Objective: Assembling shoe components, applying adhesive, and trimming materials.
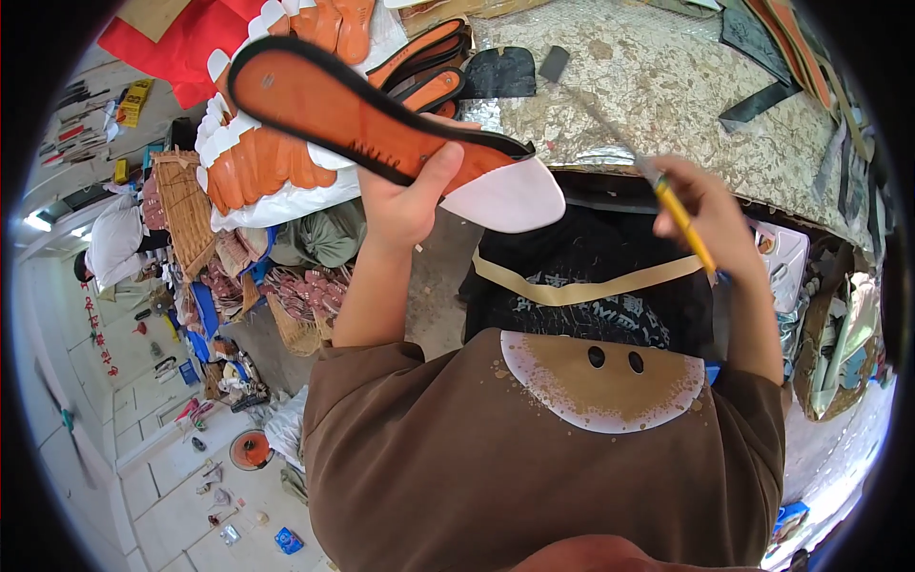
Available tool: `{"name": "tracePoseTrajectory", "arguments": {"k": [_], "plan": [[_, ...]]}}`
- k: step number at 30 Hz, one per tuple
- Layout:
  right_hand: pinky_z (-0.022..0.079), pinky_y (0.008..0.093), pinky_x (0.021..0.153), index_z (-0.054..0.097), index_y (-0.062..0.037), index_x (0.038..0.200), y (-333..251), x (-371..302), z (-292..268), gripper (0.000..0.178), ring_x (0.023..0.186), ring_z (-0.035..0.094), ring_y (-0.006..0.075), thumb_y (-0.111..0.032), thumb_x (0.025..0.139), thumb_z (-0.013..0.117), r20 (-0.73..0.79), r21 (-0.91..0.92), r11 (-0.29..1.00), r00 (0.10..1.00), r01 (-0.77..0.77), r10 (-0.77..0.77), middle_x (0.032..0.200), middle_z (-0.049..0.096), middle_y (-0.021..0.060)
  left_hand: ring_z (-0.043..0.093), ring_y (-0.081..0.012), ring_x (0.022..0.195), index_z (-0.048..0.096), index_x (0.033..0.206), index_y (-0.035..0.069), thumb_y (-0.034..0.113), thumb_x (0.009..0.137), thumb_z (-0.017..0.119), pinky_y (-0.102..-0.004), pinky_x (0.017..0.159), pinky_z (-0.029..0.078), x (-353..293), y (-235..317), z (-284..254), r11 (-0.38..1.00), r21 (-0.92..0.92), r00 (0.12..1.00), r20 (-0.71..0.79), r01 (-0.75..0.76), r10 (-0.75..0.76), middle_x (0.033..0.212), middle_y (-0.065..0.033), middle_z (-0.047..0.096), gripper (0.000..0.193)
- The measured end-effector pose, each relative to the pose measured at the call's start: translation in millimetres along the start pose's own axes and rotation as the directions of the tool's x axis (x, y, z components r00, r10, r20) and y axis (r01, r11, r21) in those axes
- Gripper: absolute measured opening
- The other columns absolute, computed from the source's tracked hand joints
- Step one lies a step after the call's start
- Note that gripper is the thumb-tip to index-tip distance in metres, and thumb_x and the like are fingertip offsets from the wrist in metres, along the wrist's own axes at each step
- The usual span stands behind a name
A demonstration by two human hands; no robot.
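Observation:
My left hand [412,195] grips an orange shoe sole [353,114] with a black rim and a white heel end, holding it up over the bench edge with its orange face toward me. My right hand [710,214] holds a thin brush with a yellow handle [684,224]; its metal end points up and left toward the worktable. The brush tip is apart from the sole. My brown sleeves and a brown apron with a tan patch fill the lower view.
A worn, glue-stained worktable [686,86] lies ahead with black cut pieces on it. A pile of orange-and-white soles [257,167] sits at the left on white cloth. Woven baskets [186,205] and scattered items stand on the floor at left.

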State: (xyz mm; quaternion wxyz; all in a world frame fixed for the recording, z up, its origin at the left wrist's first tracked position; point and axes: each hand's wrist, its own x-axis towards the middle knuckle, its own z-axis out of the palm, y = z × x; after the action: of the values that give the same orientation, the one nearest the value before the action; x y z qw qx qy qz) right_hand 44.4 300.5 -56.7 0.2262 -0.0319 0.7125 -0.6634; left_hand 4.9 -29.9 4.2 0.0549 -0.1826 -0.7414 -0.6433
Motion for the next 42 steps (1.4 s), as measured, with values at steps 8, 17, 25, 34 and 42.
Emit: {"name": "tracePoseTrajectory", "arguments": {"k": [8, 17, 25, 34, 42], "plan": [[0.049, 0.0379, 0.095, 0.066, -0.0106, 0.122, -40, 30, -22, 0.034, 0.113, 0.062, 0.0294, -0.012, 0.088, 0.067, -0.119, -0.788, 0.48, 0.668, 0.387, -0.735, 0.123, 0.065, 0.0123, 0.061, -0.0099, 0.093, 0.054, 0.122, 0.0, 0.0, 0.09, 0.066, -0.0258, 0.081, 0.05, 6, 4, 40, 0.916, -0.323, 0.955, -0.098, 0.236, -0.281, 0.104, -0.0026, 0.062, 0.034], [0.047, 0.0298, 0.069, 0.066, 0.0019, 0.085, -35, 32, 45, 0.015, 0.072, 0.062, 0.0197, -0.008, 0.093, 0.06, -0.251, -0.102, 0.796, 0.759, 0.597, -0.601, 0.076, 0.065, 0.009, 0.063, -0.0101, 0.085, 0.06, 0.107, 0.0, 0.002, 0.089, 0.068, -0.0257, 0.074, 0.051, 18, 11, 44, 0.937, -0.268, 0.965, -0.067, 0.226, -0.252, 0.097, -0.0033, 0.066, 0.02], [0.04, 0.0415, 0.06, 0.049, 0.0012, 0.075, -30, 37, 78, 0.033, 0.065, 0.051, 0.0346, -0.023, 0.095, 0.057, -0.018, -0.41, 0.802, 0.875, 0.436, -0.485, 0.072, 0.051, 0.0163, 0.064, -0.0103, 0.082, 0.064, 0.098, -0.002, 0.003, 0.087, 0.07, -0.0267, 0.072, 0.051, -7, -6, 53, 0.968, -0.15, 0.971, -0.095, 0.203, -0.219, 0.091, -0.0033, 0.068, 0.014], [0.044, 0.0406, 0.059, 0.055, -0.0015, 0.074, -1, 66, 91, 0.037, 0.067, 0.055, 0.0382, -0.032, 0.095, 0.061, 0.007, -0.495, 0.771, 0.889, 0.401, -0.459, 0.07, 0.053, 0.0171, 0.069, -0.0294, 0.076, 0.068, 0.099, 0.002, 0.057, 0.095, 0.05, -0.0405, 0.077, 0.054, 54, -15, 33, 0.915, -0.273, 0.955, 0.108, 0.296, -0.277, 0.084, -0.013, 0.071, 0.058], [0.036, 0.027, 0.057, 0.055, 0.0024, 0.077, 10, 43, 23, 0.031, 0.061, 0.042, 0.0102, -0.021, 0.097, 0.061, -0.297, -0.302, 0.937, 0.917, 0.175, -0.267, 0.065, 0.047, 0.0041, 0.066, -0.0242, 0.068, 0.069, 0.093, 0.001, 0.039, 0.093, 0.059, -0.0362, 0.064, 0.049, 160, -72, -80, 0.252, 0.901, 0.925, 0.299, -0.354, 0.234, 0.075, -0.0105, 0.069, 0.039]]}}
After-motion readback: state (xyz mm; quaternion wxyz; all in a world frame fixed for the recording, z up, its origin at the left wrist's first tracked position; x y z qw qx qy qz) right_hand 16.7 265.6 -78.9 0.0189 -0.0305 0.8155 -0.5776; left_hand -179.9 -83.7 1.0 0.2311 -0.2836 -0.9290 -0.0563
